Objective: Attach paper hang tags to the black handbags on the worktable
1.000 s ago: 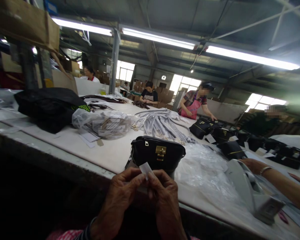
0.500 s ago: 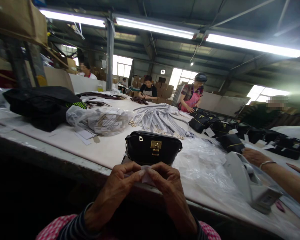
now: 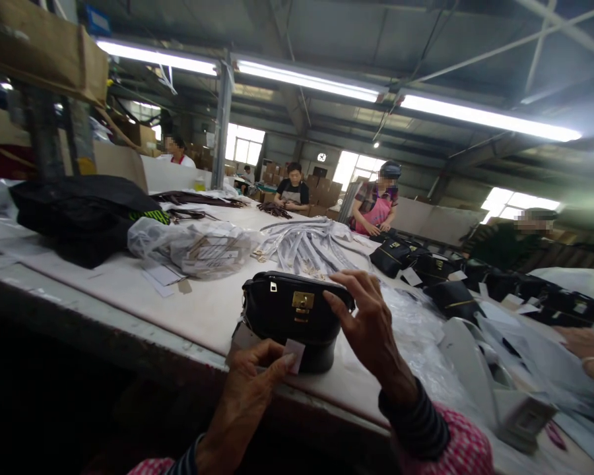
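A small black handbag [image 3: 272,320] with a gold clasp stands upright near the table's front edge. My left hand [image 3: 255,376] pinches a small whitish slip [image 3: 293,356] between thumb and fingers, in front of the bag's lower front. My right hand [image 3: 369,320] grips the bag's upper right corner, its thumb on the front and its fingers over the top edge. Part of a pale tag [image 3: 244,338] shows at the bag's lower left. Whether the slip touches the bag, I cannot tell.
Grey straps [image 3: 301,241] with gold buckles lie behind the bag. Clear plastic [image 3: 416,320] and a tape dispenser [image 3: 480,356] are to the right, with several black bags [image 3: 396,254] beyond. A co-worker's hand [image 3: 587,343] reaches in at the right edge. A dark bag [image 3: 79,218] lies left.
My right hand has let go of the slip and moved up and right onto the bag's corner. My left hand keeps the slip. The co-worker's hand has drawn back right.
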Motion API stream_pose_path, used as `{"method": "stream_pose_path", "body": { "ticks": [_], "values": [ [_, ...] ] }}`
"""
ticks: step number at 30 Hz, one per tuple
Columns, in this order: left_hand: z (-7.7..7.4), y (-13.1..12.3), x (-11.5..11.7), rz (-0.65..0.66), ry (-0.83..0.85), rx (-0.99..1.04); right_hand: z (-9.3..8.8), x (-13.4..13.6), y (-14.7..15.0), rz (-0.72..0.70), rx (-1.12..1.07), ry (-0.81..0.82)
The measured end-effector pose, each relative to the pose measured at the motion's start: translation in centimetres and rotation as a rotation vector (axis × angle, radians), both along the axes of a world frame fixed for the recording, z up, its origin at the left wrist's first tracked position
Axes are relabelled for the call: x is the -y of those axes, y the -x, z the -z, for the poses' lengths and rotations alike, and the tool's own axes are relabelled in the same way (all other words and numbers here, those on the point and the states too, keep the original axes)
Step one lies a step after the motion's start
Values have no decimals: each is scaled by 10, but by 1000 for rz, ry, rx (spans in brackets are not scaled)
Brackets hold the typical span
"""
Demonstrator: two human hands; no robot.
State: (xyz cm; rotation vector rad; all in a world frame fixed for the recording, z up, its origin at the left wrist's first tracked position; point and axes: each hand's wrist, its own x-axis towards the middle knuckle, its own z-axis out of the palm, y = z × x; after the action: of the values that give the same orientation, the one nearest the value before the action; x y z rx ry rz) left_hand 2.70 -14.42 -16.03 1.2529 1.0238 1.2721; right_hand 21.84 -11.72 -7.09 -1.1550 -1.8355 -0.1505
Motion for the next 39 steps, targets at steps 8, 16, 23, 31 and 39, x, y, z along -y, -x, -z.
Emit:
{"method": "stream_pose_path", "body": {
  "ticks": [8, 16, 23, 31, 39],
  "values": [
    [-7, 26, -27, -35, -23, -6, -7, -20, 4, -39, 88, 242],
    [-11, 37, -28, 138, 34, 52, -45, -20, 18, -196, 610, 69],
    [-14, 42, -35, 98, -51, 32, -64, -36, 34, -336, 844, 102],
    [-15, 38, -46, 114, -151, -47, -58, -37, 37, -362, 793, 96],
    [-22, 31, -43, 30, -118, -79, -51, -43, 30, -417, 680, 114]
  ]
}}
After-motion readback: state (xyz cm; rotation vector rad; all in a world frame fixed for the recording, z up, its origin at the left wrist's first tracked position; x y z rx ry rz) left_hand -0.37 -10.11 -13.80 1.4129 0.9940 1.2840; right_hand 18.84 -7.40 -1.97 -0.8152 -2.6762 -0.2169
